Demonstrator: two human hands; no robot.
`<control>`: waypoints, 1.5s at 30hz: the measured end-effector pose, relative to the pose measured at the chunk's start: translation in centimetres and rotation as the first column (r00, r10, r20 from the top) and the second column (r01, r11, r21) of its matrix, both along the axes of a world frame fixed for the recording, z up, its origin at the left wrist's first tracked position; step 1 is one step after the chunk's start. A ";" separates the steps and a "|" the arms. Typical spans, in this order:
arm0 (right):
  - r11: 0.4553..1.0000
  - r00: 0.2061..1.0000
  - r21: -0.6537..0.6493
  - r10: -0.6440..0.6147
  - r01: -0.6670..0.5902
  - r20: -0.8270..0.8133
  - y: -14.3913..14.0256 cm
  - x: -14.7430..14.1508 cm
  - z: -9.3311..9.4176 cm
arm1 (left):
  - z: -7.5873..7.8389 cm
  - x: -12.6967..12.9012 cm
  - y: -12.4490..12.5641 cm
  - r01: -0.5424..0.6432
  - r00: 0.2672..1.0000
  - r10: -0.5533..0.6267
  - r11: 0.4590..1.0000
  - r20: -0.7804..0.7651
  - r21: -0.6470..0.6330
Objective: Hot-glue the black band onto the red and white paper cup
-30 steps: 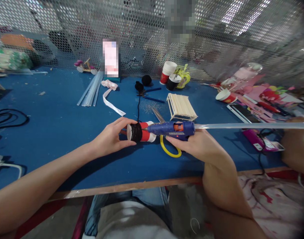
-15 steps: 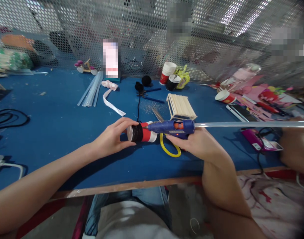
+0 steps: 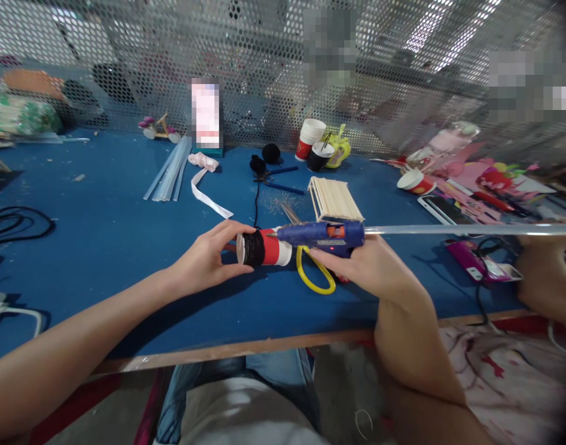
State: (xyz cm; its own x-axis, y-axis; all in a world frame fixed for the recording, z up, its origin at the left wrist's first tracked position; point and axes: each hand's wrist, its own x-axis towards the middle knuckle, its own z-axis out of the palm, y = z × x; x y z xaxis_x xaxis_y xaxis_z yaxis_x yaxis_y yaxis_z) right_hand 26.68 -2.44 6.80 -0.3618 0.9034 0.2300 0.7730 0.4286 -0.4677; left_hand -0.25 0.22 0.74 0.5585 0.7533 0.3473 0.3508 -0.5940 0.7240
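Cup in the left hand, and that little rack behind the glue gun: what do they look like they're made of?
The cup looks like a paper cup: matte white rim, printed red wall, with black cord or yarn wound around its base end. The rack appears to be pale, unfinished wooden sticks laid side by side, possibly craft sticks. The glue gun body seems to be glossy blue plastic.

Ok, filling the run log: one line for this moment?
left hand: holds paper cup | right hand: holds glue gun, nozzle at cup | scissors: on table

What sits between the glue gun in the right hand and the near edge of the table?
In the head view, yellow-handled scissors lie below the glue gun, partly under the right hand; beyond them, bare blue table.
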 end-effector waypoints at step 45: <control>0.819 0.899 -0.471 0.119 -0.329 -0.421 4.3 -5.8 -2.0 | -0.1 0.1 -1.1 0.215 0.951 -0.040 0.800 -0.308 0.560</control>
State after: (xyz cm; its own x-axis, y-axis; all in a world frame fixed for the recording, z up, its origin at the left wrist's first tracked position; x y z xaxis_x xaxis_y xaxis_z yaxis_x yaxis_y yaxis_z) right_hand 20.87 1.89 4.78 -0.5559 0.8258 -0.0949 0.4196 0.1803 -0.8896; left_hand -0.11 -0.92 0.68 0.7708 0.3722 0.5171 0.3678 -0.9227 0.1159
